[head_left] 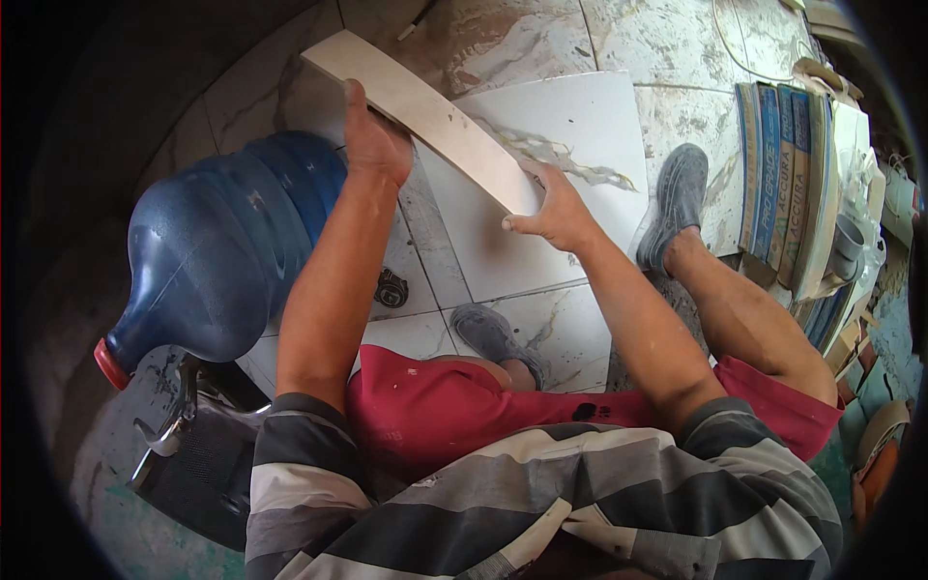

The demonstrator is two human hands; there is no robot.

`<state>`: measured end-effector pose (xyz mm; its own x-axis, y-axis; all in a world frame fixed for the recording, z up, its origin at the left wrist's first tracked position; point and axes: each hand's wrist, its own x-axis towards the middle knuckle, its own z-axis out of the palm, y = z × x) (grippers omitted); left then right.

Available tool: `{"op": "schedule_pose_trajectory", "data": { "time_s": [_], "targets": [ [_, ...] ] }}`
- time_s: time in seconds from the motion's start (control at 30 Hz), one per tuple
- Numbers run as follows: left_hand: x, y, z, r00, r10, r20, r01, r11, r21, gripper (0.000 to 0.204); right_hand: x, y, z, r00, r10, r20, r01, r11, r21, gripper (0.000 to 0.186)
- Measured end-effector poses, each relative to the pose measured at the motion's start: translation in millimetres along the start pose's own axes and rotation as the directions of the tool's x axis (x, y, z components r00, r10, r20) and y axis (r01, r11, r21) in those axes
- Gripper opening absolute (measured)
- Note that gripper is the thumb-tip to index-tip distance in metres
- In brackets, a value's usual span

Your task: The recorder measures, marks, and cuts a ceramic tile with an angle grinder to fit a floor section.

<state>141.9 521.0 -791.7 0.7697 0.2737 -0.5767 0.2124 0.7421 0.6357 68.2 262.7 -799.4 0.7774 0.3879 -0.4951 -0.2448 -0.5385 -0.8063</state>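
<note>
both hands hold a long pale tile strip (pixel 425 116) above the floor: left hand (pixel 375 140) in a closed grip near its middle, right hand (pixel 556 208) gripping its near end. blue water jug (pixel 232 251) lies left of the grip.

head cam: worn on head, only view | faces steeply down past the chest to the floor (pixel 541 39) | close: both forearms enter from the lower edge, left hand (pixel 375 140) and right hand (pixel 553 208) mid-frame | fisheye: dark rim, edges bend, bottle (pixel 227 251) at left, boxes (pixel 788 174) at right
</note>
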Motion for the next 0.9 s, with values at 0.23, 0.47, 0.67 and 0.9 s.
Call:
{"op": "schedule_pose_trajectory", "data": {
  "time_s": [0.23,0.47,0.67,0.9],
  "targets": [
    [40,-47,26,0.961,-0.152,-0.229,0.225,0.913,0.340,0.051,-94,39,30,0.929,0.124,-0.348,-0.179,0.976,-0.128,0.090],
    [52,-122,30,0.992,-0.126,-0.029,0.125,0.875,0.469,0.044,-143,114,48,0.721,0.693,0.018,-0.467,0.466,0.752,0.041],
    [49,-135,41,0.979,-0.151,0.134,0.074,0.886,0.457,0.040,-165,130,69,0.653,0.749,0.112,-0.479,0.295,0.827,0.020],
    [61,-124,46,0.920,-0.255,0.297,-0.178,0.402,0.898,0.024,-182,140,79,0.529,0.830,0.179,-0.416,0.069,0.907,0.022]
  ]
}}
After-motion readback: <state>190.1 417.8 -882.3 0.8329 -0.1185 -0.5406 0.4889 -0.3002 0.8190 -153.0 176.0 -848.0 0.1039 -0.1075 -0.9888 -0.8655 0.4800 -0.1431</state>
